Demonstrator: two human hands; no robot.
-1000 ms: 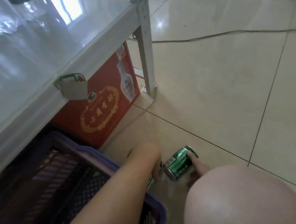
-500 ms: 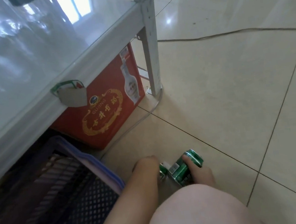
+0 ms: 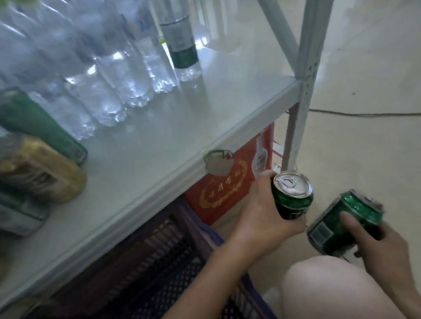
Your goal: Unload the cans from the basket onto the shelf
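Observation:
My left hand (image 3: 261,217) grips an upright green can (image 3: 292,197) with a silver pull-tab top, just below the front edge of the grey shelf (image 3: 166,148). My right hand (image 3: 376,243) holds a second green can (image 3: 341,223) tilted on its side, lower right. The dark mesh basket (image 3: 204,230) with a purple rim sits under the shelf at the bottom left. On the shelf's left stand several cans, among them a gold can (image 3: 36,169) and a tall green can (image 3: 36,123).
Clear water bottles (image 3: 116,65) fill the back of the shelf. A red carton (image 3: 223,191) stands under the shelf beside its grey upright post (image 3: 306,71). A cable (image 3: 371,115) runs across the tiled floor. My knee (image 3: 330,292) is at the bottom.
Both hands have risen from the floor, each with a green can. The view has tilted up, so the shelf top with its bottles and cans now shows.

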